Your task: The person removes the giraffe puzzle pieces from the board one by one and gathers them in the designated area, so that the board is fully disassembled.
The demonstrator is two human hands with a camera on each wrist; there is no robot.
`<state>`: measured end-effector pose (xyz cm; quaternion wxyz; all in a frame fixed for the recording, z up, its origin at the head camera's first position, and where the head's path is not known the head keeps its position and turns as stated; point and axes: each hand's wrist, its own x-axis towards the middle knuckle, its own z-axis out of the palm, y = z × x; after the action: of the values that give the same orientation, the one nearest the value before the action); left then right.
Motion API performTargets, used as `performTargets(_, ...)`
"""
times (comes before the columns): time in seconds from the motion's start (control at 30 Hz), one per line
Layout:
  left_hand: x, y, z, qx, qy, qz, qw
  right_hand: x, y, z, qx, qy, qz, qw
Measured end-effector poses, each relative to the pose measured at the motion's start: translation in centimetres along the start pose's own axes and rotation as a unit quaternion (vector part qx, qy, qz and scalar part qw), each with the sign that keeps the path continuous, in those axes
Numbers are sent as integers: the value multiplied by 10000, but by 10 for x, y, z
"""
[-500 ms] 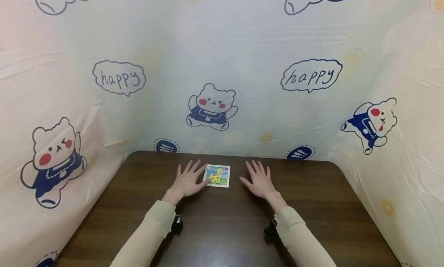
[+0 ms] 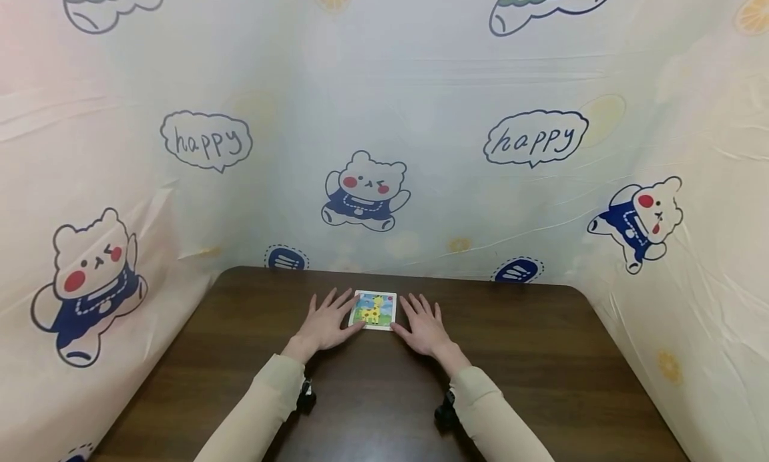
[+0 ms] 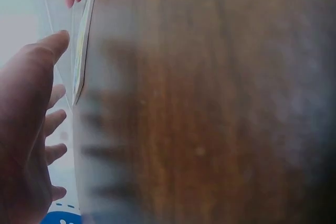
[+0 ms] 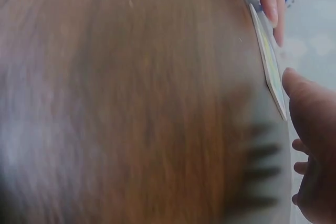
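Note:
A flat square giraffe picture board (image 2: 374, 311) with a white border lies on the dark wooden table (image 2: 372, 395), near its far edge. My left hand (image 2: 322, 325) is at its left side, fingers spread and straight, with the thumb and index finger overlapping its left edge in the head view. On the other side, my right hand (image 2: 424, 330) has its fingers extended, thumb tip right at the lower right corner. Seen edge-on in the left wrist view, the board (image 3: 83, 45) is thin, and the left thumb (image 3: 60, 43) hovers close by it.
A pale curtain (image 2: 444, 201) printed with bears and "happy" bubbles hangs behind the table and along both sides. Small black devices (image 2: 446, 414) are strapped at both wrists, under the light sleeves (image 2: 255, 408).
My right hand has moved left, from well apart to right beside the picture board. The left hand stays at the board's left side. The head view has tilted slightly up.

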<state>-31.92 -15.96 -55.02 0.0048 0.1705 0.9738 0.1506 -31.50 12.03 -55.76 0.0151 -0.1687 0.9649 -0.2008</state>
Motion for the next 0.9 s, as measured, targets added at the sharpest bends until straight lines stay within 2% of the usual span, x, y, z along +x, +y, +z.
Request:
performTargets(0.4,-1,-1,8,47,-64,-36,10000,2,-17,6,-128,-205,-123,9996)
performTargets(0.9,-4,2,14,-26,61,-45,10000,4,-23,11,-131,-92,-36,9999)
